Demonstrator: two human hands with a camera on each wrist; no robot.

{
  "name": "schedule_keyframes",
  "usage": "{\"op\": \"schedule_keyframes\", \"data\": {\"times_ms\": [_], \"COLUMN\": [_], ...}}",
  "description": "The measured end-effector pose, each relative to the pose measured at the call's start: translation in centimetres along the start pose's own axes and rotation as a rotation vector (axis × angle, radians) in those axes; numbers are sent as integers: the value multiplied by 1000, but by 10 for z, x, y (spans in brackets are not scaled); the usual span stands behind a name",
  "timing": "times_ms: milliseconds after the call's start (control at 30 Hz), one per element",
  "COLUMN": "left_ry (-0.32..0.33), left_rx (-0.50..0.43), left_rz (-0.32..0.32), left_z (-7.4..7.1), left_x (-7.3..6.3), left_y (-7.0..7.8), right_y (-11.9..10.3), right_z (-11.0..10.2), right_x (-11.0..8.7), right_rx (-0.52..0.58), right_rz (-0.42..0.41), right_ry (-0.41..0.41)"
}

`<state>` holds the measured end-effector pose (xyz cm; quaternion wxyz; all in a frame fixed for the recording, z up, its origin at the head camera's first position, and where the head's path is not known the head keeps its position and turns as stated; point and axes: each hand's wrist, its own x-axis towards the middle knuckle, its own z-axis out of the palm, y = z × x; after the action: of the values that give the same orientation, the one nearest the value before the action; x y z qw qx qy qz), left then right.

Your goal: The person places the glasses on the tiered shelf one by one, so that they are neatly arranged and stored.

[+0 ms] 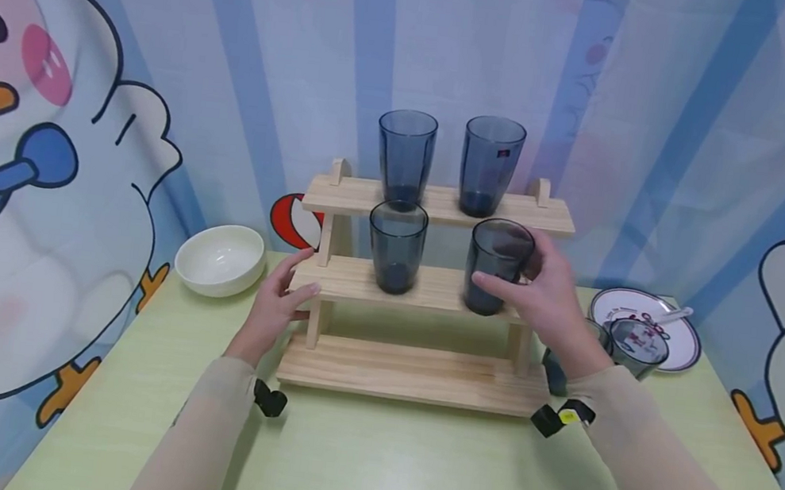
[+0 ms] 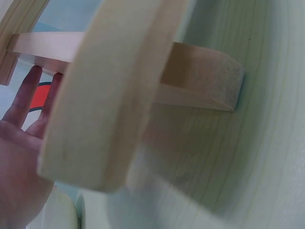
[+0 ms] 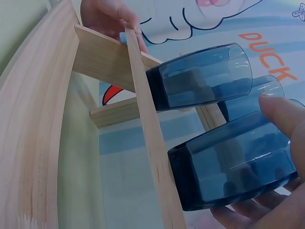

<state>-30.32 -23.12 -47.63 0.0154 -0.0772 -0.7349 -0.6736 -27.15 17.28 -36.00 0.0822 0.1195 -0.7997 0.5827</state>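
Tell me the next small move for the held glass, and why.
Probably ease the held glass slightly farther back over the middle shelf before the right grip loosens: the held glass's base appears close to the front edge, nearer than its neighbouring glass.

My left hand (image 2: 24,162) reaches up along the left edge of the frame, two fingers nearly straight, their tips against the underside of a pale wooden crosspiece (image 2: 45,43). That piece runs from a wooden board (image 2: 20,24) in the upper left corner to pass behind a wide, blurred plank (image 2: 102,105), which slants from the top centre down to the lower left and hides part of my hand. From behind the plank, a short wooden block (image 2: 205,71) juts right. A red patch (image 2: 40,95) with a dark outline shows between my fingers. The pale green bench (image 2: 271,162) fills the right side, shadowed near the centre.
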Motion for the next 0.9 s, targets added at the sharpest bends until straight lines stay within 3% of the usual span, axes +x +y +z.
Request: {"op": "schedule_keyframes", "data": {"times_ms": [900], "left_ry": [1], "left_rx": [-2], "left_rz": [-7], "left_z": [0], "left_x": [1], "left_y": [2], "right_y": [-5], "right_z": [18], "right_x": [15], "right_rx": [-97], "right_rz": [65], "right_ry": [-17]}}
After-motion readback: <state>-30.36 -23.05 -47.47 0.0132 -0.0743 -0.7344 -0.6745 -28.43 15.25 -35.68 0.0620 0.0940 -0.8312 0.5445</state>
